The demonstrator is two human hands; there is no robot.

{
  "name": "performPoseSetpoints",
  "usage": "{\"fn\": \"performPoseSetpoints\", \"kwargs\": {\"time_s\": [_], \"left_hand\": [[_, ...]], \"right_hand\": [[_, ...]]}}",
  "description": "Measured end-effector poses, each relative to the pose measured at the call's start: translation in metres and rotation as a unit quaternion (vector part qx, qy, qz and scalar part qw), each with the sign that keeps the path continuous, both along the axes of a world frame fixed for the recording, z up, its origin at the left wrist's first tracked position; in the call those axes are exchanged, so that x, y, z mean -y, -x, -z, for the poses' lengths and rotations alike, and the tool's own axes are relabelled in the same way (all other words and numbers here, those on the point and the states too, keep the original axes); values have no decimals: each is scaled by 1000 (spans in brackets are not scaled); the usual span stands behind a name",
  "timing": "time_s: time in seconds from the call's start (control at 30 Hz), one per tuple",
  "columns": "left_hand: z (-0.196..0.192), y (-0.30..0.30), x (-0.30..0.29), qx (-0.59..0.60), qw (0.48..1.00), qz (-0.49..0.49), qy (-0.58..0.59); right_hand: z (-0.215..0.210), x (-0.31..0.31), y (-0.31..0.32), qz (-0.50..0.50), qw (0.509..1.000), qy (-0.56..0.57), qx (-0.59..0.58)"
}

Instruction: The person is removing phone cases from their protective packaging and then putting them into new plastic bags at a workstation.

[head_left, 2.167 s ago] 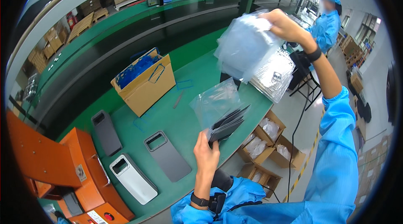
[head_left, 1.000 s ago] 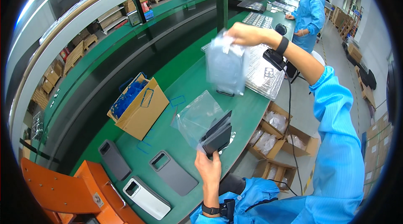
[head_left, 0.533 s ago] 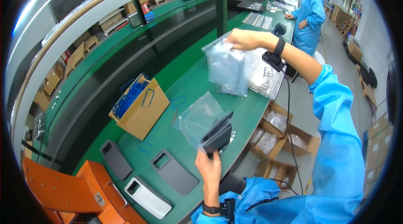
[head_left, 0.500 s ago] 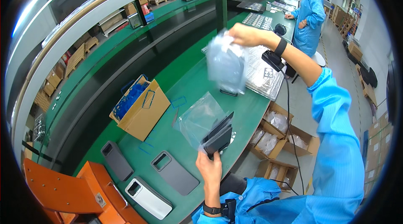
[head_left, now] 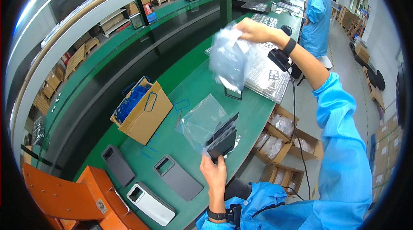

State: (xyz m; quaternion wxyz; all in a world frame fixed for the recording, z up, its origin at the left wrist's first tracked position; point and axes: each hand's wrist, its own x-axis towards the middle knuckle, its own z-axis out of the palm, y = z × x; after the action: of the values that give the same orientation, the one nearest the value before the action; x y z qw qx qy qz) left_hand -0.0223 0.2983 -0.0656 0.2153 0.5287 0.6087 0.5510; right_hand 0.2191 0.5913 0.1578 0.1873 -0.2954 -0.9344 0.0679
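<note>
My left hand is closed around the lower end of several dark flat panels, fanned slightly apart. A clear plastic bag spreads out beside them, its lower part by my left fingertips. Whether that hand grips the bag too is unclear. Raised over the far part of the green bench, my right hand pinches a bunch of clear plastic bags, blurred by motion. Left of my left hand lie a grey phone case, a dark phone case and a white phone case.
A cardboard box of blue frames stands on the bench, with loose blue frames around it. Silvery trays are stacked beyond. An orange seat is at lower left, open cartons below the bench. A person stands far right.
The bunch of bags in my right hand has swung slightly left. My left hand stays put with the dark panels. The other person's hand has left the bench.
</note>
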Motion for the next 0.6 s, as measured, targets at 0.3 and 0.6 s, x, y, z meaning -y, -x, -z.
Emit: {"fn": "performPoseSetpoints", "kwargs": {"time_s": [0.3, 0.6], "left_hand": [[1, -1, -1, 29, 999, 18, 20], [-4, -2, 0, 1, 1000, 4, -12]], "right_hand": [[-44, -1, -33, 46, 998, -33, -18], [-45, 2, -30, 59, 997, 49, -24]]}}
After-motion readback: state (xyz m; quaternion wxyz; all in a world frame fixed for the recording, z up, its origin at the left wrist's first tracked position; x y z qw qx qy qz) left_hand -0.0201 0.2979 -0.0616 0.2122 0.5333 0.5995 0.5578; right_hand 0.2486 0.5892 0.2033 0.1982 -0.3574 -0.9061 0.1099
